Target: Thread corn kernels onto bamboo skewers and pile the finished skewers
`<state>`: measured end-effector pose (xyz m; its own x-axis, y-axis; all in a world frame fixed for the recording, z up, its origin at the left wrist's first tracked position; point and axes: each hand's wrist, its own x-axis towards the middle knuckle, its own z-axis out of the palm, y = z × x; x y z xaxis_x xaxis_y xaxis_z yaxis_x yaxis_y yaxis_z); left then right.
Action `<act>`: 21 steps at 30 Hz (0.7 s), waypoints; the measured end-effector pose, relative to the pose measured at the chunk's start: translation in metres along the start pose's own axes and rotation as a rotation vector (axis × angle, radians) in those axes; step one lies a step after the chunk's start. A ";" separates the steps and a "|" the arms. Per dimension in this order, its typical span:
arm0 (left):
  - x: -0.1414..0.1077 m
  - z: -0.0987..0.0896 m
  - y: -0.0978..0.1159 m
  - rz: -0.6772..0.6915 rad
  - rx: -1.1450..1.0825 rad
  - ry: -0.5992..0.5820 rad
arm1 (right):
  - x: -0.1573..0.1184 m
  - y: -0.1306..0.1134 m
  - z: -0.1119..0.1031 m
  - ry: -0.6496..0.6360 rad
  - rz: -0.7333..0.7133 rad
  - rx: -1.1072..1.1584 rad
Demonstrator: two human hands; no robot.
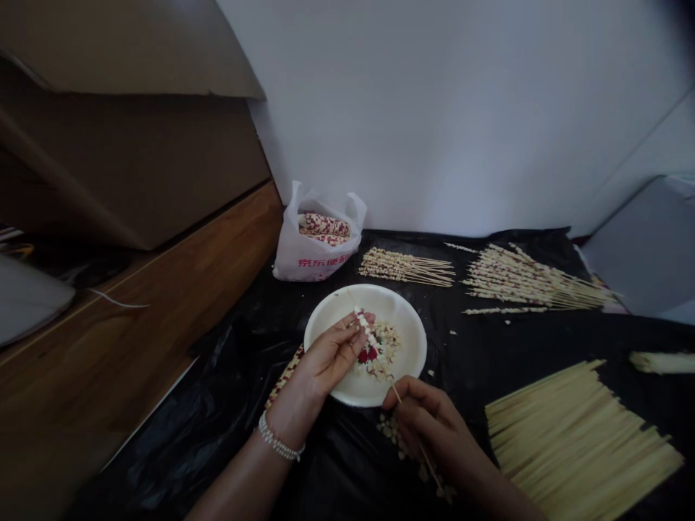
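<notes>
My left hand [337, 351] is over a white bowl [405, 304], its fingers pinching a row of white and red corn kernels [365, 324]. A thin wooden skewer [431, 467] passes through the closed fingers of my right hand [426, 412], at the bowl's near right rim. The skewer lines up with the kernel row, but I cannot tell whether the two are joined. Loose kernels [388, 340] lie in the bowl, with a dark red patch at its bottom. Partly hidden behind my left forearm is a corn cob [283, 378].
A white plastic bag [293, 253] holds speckled corn cobs [326, 226]. Filled skewers lie in a smaller bundle [402, 266] and a larger pile [515, 282]. Bare skewers [575, 434] spread at right, near a pale stick-like piece [665, 362]. A cardboard box [135, 159] stands left. Black plastic sheeting [190, 427] lies underneath.
</notes>
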<state>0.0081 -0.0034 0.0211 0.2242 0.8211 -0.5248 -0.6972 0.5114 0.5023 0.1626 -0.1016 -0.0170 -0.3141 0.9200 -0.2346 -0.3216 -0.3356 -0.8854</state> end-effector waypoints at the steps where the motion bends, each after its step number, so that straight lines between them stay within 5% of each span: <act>1: 0.000 0.001 0.000 0.026 0.019 -0.004 | -0.001 0.000 0.000 0.004 -0.005 0.008; 10: -0.002 0.003 -0.010 -0.006 0.054 -0.129 | 0.002 -0.001 0.005 0.046 -0.001 0.038; 21: 0.001 0.000 -0.021 0.271 -0.002 -0.060 | -0.005 0.009 0.022 0.007 -0.078 -0.335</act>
<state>0.0231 -0.0131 0.0104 0.0689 0.9416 -0.3296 -0.7388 0.2702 0.6174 0.1422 -0.1133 -0.0147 -0.2933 0.9421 -0.1624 -0.0325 -0.1796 -0.9832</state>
